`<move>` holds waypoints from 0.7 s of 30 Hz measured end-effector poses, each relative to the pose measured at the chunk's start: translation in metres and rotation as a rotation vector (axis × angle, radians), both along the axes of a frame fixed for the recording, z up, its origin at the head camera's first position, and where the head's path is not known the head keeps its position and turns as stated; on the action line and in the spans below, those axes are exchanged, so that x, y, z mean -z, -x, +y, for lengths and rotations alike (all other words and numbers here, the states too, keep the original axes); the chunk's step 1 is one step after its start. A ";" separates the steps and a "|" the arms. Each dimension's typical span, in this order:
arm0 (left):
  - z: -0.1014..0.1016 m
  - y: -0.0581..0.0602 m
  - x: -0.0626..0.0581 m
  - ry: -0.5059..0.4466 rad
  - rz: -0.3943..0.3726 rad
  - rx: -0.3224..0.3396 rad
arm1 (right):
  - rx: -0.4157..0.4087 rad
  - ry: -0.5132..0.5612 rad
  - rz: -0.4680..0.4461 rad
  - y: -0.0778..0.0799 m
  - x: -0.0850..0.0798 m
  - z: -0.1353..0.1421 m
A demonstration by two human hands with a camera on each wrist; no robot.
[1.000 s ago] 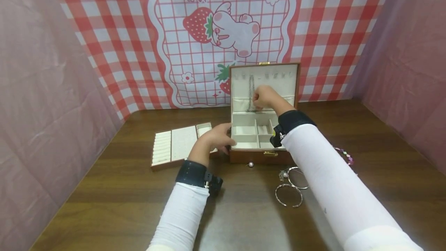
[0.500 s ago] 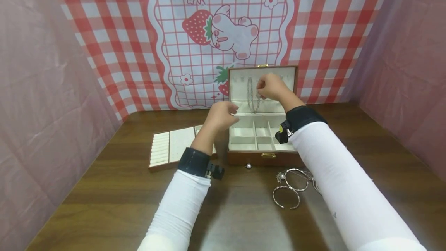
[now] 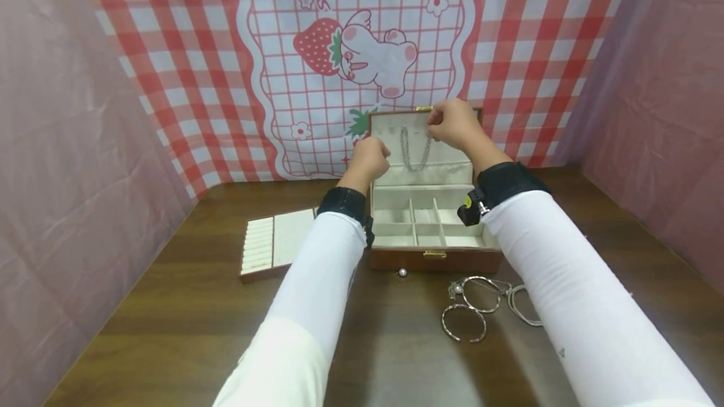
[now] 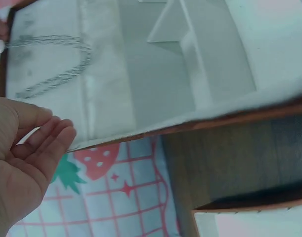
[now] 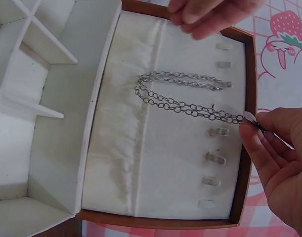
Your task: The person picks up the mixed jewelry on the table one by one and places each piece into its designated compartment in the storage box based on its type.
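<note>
My right hand (image 3: 455, 123) pinches one end of a silver chain necklace (image 5: 188, 109) between thumb and fingers, at a small flat pale disc (image 5: 249, 116). The doubled chain droops in a U across the cream lining of the raised lid (image 5: 175, 148). Its other end hangs from one of the small hooks (image 5: 225, 84) in a row near the lid's top. My left hand (image 3: 369, 159) is by the lid's left edge, its fingers loosely bent and holding nothing; in the left wrist view the hand (image 4: 29, 148) overlaps that edge.
The brown jewelry box (image 3: 407, 261) has cream compartments. A tray with ring rolls (image 3: 259, 245) lies to its left. In front are a pearl piece (image 3: 403, 272), two silver bangles (image 3: 444, 326) and another chain (image 3: 523, 318). A checked cloth (image 3: 520, 49) hangs behind.
My right hand has risen to the right with the chain end, spreading the necklace into a U. My left hand has left the box's left side and moved up beside the lid.
</note>
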State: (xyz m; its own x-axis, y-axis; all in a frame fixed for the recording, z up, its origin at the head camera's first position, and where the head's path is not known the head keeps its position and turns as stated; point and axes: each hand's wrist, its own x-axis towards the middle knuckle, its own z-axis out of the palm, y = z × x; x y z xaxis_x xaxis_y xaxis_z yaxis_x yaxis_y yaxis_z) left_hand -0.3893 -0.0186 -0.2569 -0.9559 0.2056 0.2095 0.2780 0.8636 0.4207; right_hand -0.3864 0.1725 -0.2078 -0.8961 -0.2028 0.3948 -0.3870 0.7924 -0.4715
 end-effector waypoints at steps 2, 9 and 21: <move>0.004 0.006 0.005 0.041 0.007 -0.007 | 0.009 0.007 -0.001 -0.001 -0.004 -0.002; 0.031 0.015 0.024 0.324 0.042 0.024 | 0.079 0.178 -0.048 -0.004 -0.012 -0.004; 0.042 0.012 0.039 0.359 0.128 -0.103 | 0.104 0.182 0.002 0.003 -0.014 -0.018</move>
State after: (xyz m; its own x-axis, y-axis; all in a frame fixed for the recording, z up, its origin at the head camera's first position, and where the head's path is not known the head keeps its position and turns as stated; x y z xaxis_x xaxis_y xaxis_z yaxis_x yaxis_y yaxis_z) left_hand -0.4010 0.0235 -0.2956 -0.9461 0.1922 0.2608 0.2132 0.9755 0.0543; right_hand -0.3892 0.1543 -0.1941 -0.9077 -0.0349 0.4182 -0.3090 0.7299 -0.6097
